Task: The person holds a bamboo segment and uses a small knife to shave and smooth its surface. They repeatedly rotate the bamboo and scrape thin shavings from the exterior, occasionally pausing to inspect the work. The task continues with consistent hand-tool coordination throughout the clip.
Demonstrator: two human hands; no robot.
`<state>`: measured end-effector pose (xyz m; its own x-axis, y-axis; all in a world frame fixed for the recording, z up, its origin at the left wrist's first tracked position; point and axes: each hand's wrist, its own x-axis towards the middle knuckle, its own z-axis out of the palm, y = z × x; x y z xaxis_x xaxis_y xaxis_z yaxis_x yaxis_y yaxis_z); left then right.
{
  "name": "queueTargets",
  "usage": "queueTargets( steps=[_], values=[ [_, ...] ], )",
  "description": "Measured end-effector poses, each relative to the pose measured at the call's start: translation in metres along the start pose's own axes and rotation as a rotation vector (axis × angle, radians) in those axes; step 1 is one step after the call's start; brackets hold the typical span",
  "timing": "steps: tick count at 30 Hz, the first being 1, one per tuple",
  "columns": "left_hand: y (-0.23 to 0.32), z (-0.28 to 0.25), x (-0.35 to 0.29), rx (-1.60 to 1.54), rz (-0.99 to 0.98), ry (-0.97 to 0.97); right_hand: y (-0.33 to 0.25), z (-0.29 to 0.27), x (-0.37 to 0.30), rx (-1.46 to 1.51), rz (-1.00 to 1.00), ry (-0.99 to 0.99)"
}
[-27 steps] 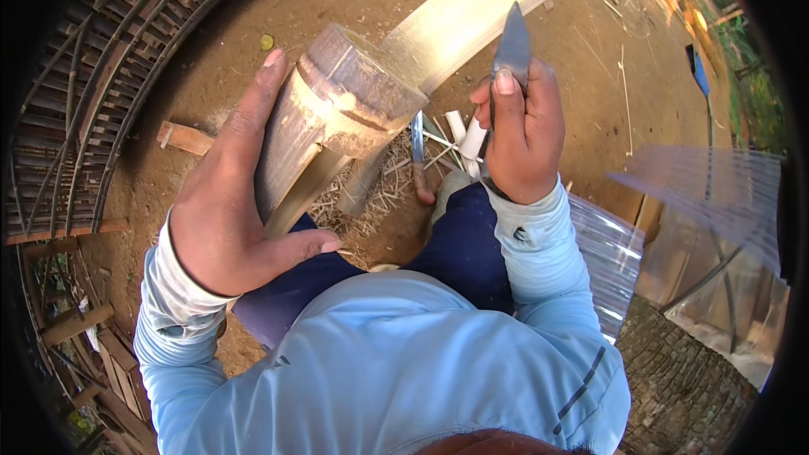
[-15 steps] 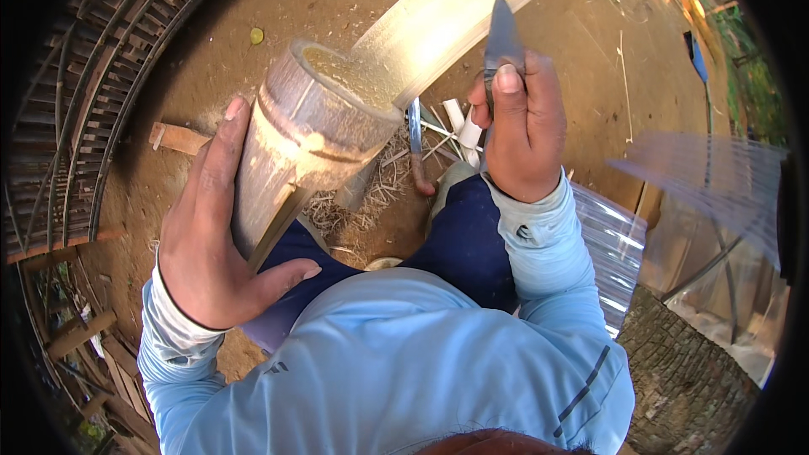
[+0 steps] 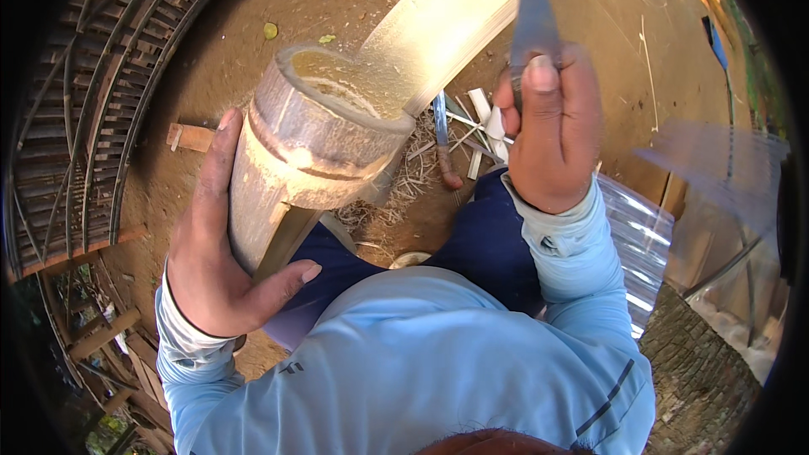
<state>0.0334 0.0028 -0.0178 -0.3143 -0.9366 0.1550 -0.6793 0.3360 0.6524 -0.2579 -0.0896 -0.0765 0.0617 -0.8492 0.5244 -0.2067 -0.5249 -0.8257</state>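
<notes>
A thick bamboo section (image 3: 316, 139) leans across my lap on the left. Its near part is cut down to a handle-like length, and a long split half extends to the far right from its cut ring. My left hand (image 3: 215, 257) holds the near end, fingers along its left side and thumb across the near side. In my right hand (image 3: 552, 135) is a knife (image 3: 535, 17), blade pointing up and away, thumb pressed against the blade's base. The knife is held apart from the bamboo, just right of the split half; its handle is hidden in my fist.
Between my knees lie thin shavings (image 3: 379, 211), pale cut strips (image 3: 484, 118) and a long blade with a brown handle (image 3: 447, 160). A slatted bamboo structure (image 3: 93, 76) stands at left. Clear corrugated sheets (image 3: 632, 236) and a log (image 3: 699, 371) are at right.
The whole view has shifted slightly, with hands, bamboo and ground moving together to the right. The knife is raised a little higher. Both hands keep their holds.
</notes>
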Motion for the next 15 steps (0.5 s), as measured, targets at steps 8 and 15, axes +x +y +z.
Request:
queueTargets(
  steps=[8,15],
  values=[
    [-0.002,-0.002,0.004,0.107,0.006,0.017,-0.005,0.003,0.003,-0.168,-0.029,-0.01],
    [0.005,-0.004,0.002,0.135,-0.02,-0.021,-0.003,0.004,0.008,-0.169,-0.13,0.051]
  ],
)
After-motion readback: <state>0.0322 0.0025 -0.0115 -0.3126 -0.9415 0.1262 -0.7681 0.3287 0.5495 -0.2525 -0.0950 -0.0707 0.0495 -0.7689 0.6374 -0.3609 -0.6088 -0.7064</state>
